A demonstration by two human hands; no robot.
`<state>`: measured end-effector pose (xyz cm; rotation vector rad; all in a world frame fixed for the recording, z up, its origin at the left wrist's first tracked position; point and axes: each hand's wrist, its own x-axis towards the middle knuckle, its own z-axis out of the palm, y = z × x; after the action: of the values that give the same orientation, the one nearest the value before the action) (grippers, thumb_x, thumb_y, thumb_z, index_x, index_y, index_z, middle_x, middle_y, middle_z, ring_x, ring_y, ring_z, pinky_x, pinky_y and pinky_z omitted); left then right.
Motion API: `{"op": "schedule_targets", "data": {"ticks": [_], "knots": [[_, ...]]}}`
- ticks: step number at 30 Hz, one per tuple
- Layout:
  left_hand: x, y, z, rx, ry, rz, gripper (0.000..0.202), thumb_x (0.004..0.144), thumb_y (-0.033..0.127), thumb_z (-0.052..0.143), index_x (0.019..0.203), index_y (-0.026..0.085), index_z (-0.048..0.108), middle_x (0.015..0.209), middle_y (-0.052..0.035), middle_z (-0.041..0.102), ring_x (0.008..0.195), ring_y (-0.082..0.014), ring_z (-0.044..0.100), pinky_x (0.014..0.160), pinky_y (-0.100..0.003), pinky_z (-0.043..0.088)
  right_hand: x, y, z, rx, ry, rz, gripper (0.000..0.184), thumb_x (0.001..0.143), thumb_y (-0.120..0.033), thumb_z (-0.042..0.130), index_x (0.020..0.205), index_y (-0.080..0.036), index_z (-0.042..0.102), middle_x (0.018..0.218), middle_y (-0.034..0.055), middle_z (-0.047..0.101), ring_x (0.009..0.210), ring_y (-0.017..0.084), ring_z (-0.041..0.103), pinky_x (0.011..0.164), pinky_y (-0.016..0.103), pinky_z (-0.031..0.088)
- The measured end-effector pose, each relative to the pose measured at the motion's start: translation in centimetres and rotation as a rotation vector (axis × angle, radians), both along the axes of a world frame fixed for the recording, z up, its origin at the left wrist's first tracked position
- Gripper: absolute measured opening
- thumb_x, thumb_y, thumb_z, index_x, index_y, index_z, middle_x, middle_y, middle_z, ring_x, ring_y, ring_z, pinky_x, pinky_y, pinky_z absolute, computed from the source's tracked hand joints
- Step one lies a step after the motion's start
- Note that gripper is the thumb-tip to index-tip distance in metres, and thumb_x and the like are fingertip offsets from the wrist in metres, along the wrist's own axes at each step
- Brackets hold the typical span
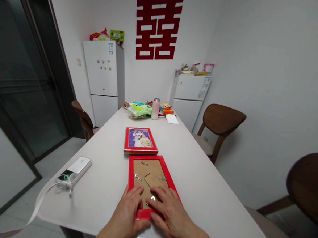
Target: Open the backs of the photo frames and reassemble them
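Note:
A red picture frame (131, 171) lies face down on the table, its brown backing board (153, 169) upward. Small metal clips sit around the board, among them a left clip (138, 177) and a right clip (161, 179). My left hand (126, 213) grips the frame's lower left corner, fingers curled over the side and thumb along the near edge. Across the lower right part lies my right hand (170, 214), its index finger at the bottom clip (152, 198) and its thumb against the near edge. Just beyond, a second red frame (140, 152) lies face up, showing a photo (140, 138).
A power bank (75, 169) with a white strap (37, 206) lies at the table's left edge. Toward the far end stand a pink bottle (155, 109), a green packet (140, 110) and white paper (172, 119). Brown chairs (221, 119) flank the white table (197, 194).

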<state>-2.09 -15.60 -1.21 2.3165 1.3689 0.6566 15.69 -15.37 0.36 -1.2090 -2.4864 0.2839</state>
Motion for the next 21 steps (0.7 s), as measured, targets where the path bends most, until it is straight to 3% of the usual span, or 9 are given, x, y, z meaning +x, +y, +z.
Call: {"op": "schedule_targets", "data": {"ticks": [5, 12, 16, 21], "knots": [[-0.1, 0.0, 0.1, 0.000, -0.023, 0.004, 0.024, 0.055, 0.026, 0.065, 0.074, 0.017, 0.054, 0.118, -0.0121, 0.050, 0.113, -0.0257, 0.040, 0.098, -0.049, 0.022, 0.0, -0.1, 0.3, -0.032, 0.020, 0.038, 0.023, 0.076, -0.030, 0.044, 0.092, -0.027, 0.060, 0.109, 0.0047, 0.048, 0.103, 0.021, 0.037, 0.089, 0.039, 0.028], [0.0, 0.1, -0.1, -0.012, -0.030, 0.016, 0.030, 0.052, 0.024, 0.067, 0.078, 0.016, 0.056, 0.118, -0.0139, 0.050, 0.112, -0.0256, 0.042, 0.099, -0.047, 0.022, 0.2, 0.1, 0.1, -0.031, 0.064, 0.048, 0.024, 0.074, -0.025, 0.045, 0.094, -0.025, 0.060, 0.106, 0.0059, 0.049, 0.101, 0.022, 0.040, 0.087, 0.040, 0.030], [0.0, 0.2, -0.5, 0.000, -0.031, 0.021, 0.028, 0.050, 0.023, 0.067, 0.075, 0.016, 0.056, 0.118, -0.0140, 0.050, 0.112, -0.0258, 0.041, 0.098, -0.047, 0.022, -0.6, 1.8, -0.2, -0.039, 0.106, -0.014, 0.030, 0.076, -0.022, 0.041, 0.103, -0.022, 0.054, 0.106, 0.0073, 0.049, 0.097, 0.020, 0.042, 0.085, 0.037, 0.033], [0.0, 0.1, -0.6, 0.016, -0.050, 0.024, 0.021, 0.051, 0.021, 0.065, 0.069, 0.018, 0.053, 0.119, -0.0108, 0.050, 0.113, -0.0250, 0.041, 0.099, -0.047, 0.021, -2.9, 4.8, -0.6, 0.014, 0.054, -0.098, 0.029, 0.080, -0.020, 0.035, 0.102, -0.020, 0.054, 0.102, 0.0071, 0.050, 0.095, 0.019, 0.042, 0.082, 0.034, 0.032]]}}
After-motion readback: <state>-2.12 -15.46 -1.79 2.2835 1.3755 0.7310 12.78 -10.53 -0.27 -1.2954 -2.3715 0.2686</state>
